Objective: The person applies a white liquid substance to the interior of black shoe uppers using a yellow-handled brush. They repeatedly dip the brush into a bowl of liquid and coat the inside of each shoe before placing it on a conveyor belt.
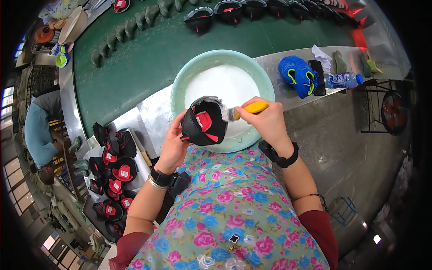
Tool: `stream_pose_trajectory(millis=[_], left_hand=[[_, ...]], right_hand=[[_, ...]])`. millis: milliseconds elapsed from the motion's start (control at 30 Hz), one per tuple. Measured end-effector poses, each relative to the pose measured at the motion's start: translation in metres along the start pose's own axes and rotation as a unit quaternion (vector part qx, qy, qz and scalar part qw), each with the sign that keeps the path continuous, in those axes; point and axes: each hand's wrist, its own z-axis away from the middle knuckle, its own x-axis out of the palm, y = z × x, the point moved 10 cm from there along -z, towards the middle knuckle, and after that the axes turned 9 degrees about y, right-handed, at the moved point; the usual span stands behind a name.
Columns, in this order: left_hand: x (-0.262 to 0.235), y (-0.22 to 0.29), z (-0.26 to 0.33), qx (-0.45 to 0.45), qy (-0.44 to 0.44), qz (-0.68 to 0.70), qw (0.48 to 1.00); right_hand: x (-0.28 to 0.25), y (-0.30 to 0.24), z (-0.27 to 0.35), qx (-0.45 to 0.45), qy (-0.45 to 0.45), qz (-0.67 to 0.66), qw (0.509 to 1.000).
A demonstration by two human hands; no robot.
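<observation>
Left hand (174, 143): fingers closed on black shoe upper (194, 130). Right hand (268, 120): fingers pinched round yellow-handled brush (257, 107), lying crosswise, bristles (226, 114) leftward at the upper's right rim.

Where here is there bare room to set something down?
The widest free patch is the green tabletop between the grey-green forms and the basin. Narrower: the steel ledge between basin and blue footwear. Crowded: the lower left, packed with black shoe uppers, and the ledge's right end, with phone and bottle.
</observation>
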Motion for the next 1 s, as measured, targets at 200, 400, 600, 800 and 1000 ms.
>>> stream_pose_trajectory(millis=[200,400,600,800,1000], left_hand=[[0.007,0.023,-0.006,0.117,0.023,-0.076,0.99],[0.0,0.019,-0.01,0.049,0.025,0.051,0.997],[-0.002,-0.033,-0.001,-0.291,0.019,0.188,0.938],[0.024,-0.058,0.01,-0.367,-0.024,0.15,0.918],[-0.024,0.007,-0.032,-0.228,0.038,0.069,0.97]], right_hand=[[-0.008,-0.016,0.026,0.003,-0.046,-0.14,0.989],[-0.014,-0.009,0.002,-0.026,-0.003,-0.053,0.998],[-0.03,-0.066,0.011,-0.147,-0.016,-0.191,0.97],[0.005,-0.087,0.007,-0.221,-0.113,-0.201,0.948],[-0.025,-0.024,-0.001,-0.043,-0.038,-0.083,0.995]])
